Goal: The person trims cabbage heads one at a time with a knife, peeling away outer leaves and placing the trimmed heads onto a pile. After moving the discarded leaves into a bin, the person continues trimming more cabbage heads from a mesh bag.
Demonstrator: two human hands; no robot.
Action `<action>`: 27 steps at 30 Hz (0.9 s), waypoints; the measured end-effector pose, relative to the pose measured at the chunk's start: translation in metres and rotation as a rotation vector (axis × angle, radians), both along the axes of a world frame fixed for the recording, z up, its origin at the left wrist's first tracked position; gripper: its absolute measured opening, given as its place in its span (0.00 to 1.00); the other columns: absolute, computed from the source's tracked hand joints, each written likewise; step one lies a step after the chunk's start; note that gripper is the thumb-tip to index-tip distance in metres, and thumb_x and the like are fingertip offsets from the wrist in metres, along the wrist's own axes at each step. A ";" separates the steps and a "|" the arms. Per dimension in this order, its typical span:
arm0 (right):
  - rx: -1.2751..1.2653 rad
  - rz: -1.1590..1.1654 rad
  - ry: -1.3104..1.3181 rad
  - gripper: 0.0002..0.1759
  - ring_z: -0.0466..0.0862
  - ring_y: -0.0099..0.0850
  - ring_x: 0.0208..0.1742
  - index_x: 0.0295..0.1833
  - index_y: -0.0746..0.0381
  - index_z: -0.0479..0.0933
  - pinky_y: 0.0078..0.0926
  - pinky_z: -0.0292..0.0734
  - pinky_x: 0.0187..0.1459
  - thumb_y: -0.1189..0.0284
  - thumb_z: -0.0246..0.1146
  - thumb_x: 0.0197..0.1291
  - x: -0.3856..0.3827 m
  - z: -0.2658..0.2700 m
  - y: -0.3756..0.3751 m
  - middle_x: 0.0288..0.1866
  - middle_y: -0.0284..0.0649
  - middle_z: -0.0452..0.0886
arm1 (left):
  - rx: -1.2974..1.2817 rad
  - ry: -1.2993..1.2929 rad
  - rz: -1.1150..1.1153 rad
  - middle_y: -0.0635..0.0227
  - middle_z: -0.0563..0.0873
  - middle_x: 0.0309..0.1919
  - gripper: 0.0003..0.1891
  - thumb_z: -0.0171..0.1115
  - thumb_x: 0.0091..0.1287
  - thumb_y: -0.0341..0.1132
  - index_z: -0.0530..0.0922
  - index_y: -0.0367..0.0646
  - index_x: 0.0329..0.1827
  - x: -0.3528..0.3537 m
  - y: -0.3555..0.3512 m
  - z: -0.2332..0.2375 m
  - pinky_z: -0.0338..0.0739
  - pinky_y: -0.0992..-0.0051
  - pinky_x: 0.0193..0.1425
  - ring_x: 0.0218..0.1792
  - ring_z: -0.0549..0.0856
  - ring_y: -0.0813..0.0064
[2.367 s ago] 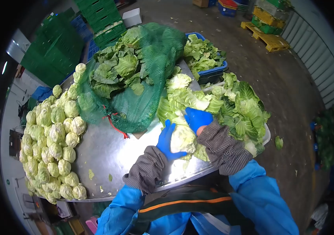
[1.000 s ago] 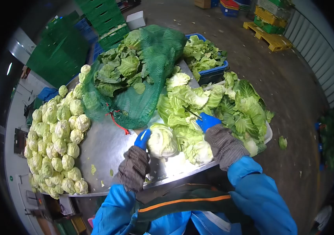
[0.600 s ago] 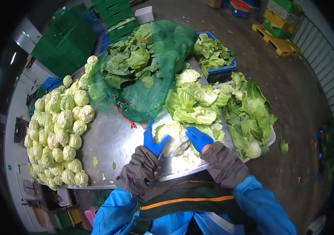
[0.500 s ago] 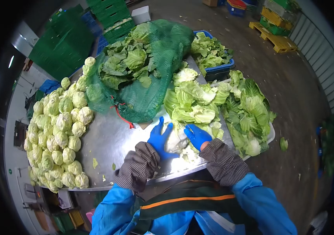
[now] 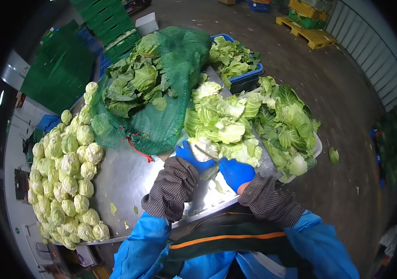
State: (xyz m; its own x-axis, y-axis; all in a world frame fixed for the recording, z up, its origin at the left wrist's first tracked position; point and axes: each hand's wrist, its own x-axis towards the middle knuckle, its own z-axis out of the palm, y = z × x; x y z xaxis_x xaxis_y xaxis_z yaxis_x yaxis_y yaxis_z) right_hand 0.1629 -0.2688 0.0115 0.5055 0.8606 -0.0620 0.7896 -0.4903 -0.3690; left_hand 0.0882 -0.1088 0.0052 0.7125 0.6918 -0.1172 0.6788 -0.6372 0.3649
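My left hand (image 5: 192, 157), in a blue glove, is wrapped round a pale cabbage (image 5: 204, 149) near the front of the metal table (image 5: 128, 179). Beside it, my right hand (image 5: 235, 173), gloved in blue too, is closed on a knife (image 5: 207, 154) whose thin blade reaches across the cabbage. Loose light-green leaves (image 5: 226, 118) are heaped just beyond both hands. Behind my left hand lies a green mesh bag (image 5: 161, 125) with dark cabbage leaves in its mouth and a red cord at its edge.
Several trimmed cabbages (image 5: 70, 165) are piled at the table's left. A blue crate of leaves (image 5: 247, 74) stands behind, and a white tray of leaves (image 5: 318, 146) at the right. Green crates (image 5: 107, 25) and a yellow pallet (image 5: 317, 39) are farther back.
My left hand has gone from spread to wrapped round the cabbage. My right hand has closed, and a knife now shows in it. The whole view has shifted, with the table scene further left.
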 end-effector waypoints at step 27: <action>-0.015 0.056 0.230 0.27 0.81 0.50 0.48 0.61 0.60 0.67 0.45 0.76 0.48 0.54 0.53 0.64 0.041 -0.005 0.067 0.47 0.54 0.81 | -0.142 -0.027 -0.210 0.32 0.61 0.63 0.64 0.74 0.34 0.66 0.56 0.31 0.70 -0.050 0.023 0.012 0.65 0.52 0.68 0.65 0.65 0.37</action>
